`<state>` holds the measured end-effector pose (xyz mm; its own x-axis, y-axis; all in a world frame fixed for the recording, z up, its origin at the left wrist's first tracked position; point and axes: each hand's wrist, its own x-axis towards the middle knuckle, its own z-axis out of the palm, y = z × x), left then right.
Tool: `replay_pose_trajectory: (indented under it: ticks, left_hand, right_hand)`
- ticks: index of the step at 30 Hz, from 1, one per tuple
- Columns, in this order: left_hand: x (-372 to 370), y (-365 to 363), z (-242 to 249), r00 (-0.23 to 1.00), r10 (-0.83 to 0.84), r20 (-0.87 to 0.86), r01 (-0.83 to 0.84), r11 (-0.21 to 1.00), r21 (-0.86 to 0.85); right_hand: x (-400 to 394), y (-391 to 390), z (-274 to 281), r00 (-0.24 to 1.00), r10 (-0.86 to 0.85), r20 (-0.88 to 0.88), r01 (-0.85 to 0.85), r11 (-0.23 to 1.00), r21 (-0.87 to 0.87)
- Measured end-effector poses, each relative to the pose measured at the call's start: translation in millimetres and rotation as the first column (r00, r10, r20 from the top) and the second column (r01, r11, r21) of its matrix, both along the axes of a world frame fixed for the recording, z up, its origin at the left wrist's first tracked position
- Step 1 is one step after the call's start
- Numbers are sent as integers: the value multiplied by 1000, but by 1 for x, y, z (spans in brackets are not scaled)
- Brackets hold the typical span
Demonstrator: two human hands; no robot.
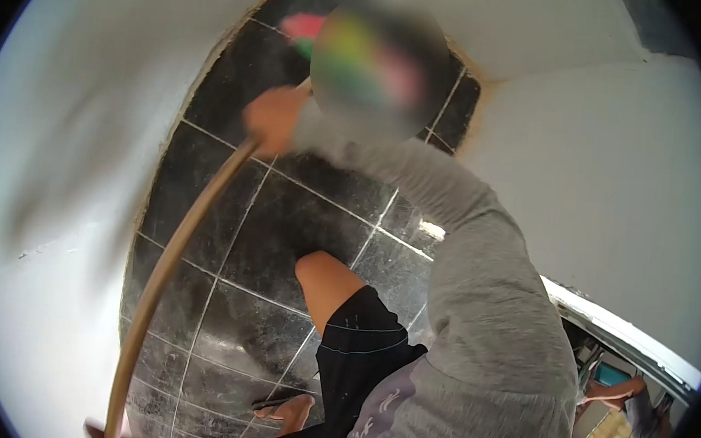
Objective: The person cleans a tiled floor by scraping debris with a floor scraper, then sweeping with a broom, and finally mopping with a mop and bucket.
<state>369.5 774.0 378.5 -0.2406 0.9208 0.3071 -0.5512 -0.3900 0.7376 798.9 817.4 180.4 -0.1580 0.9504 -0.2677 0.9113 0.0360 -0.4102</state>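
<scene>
White walls [615, 199] close in on the left and right of a black tiled floor [284, 230] that runs from near to far. A long wooden handle [170, 262] curves over the left side of that floor, from the near edge up to the far right hand [272, 118], whose fingers are wrapped around it. Beyond the hand, a blurred patch hides whatever is there, and the left hand is out of sight.
</scene>
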Motion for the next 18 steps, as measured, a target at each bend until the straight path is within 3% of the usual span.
replay_pose_trajectory:
  ticks: [1, 2, 3, 4, 5, 7, 8, 10, 11, 12, 14, 16, 17, 18]
  left_hand:
    - [-11, -3, -44, 957, -187, -221, 177, 982, -68]
    - [30, -6, -67, 932, -237, -274, 205, 969, -140]
    - [90, -11, -83, 865, -332, -375, 278, 941, -192]
    - [143, -18, -95, 787, -417, -454, 358, 909, -215]
    - [184, -29, -103, 743, -498, -446, 469, 864, -184]
    - [211, -42, -108, 759, -645, -95, 640, 765, -72]
    - [197, -42, -104, 796, -598, -92, 593, 802, -74]
    - [137, -39, -90, 869, -484, -99, 475, 874, -101]
    - [93, -30, -78, 836, -546, -52, 543, 837, -63]
    - [58, -39, -50, 886, -169, -431, 68, 968, -241]
    - [-14, -34, 21, 884, -448, -131, 445, 894, -55]
    - [-64, -57, 97, 883, -457, -108, 460, 888, -3]
    - [-81, -76, 132, 888, -453, -82, 456, 890, 20]
    - [-94, -93, 165, 913, -371, -168, 380, 924, 28]
  right_hand:
    - [47, -9, -12, 997, 46, 59, -45, 999, -24]
    - [102, -24, -35, 990, -5, 138, 9, 1000, -29]
    - [144, -44, -32, 949, -169, 266, 235, 942, -239]
    - [211, -67, -77, 958, -60, 279, 124, 968, -217]
    - [247, -96, -108, 950, -175, 258, 240, 938, -249]
    - [258, -133, -158, 930, -308, 200, 335, 935, -117]
    - [244, -133, -161, 920, -359, 160, 372, 926, -59]
    - [176, -121, -159, 948, -279, 151, 292, 954, -70]
    - [121, -108, -142, 966, -218, 139, 230, 970, -77]
    - [60, -102, -126, 968, -232, 101, 240, 967, -85]
    - [-59, -80, -72, 986, -170, -5, 166, 972, -168]
    - [-174, -72, -58, 936, -238, -259, 219, 971, -100]
    - [-225, -69, -39, 890, -274, -363, 228, 960, -165]
    - [-269, -62, -25, 899, -193, -392, 129, 974, -185]
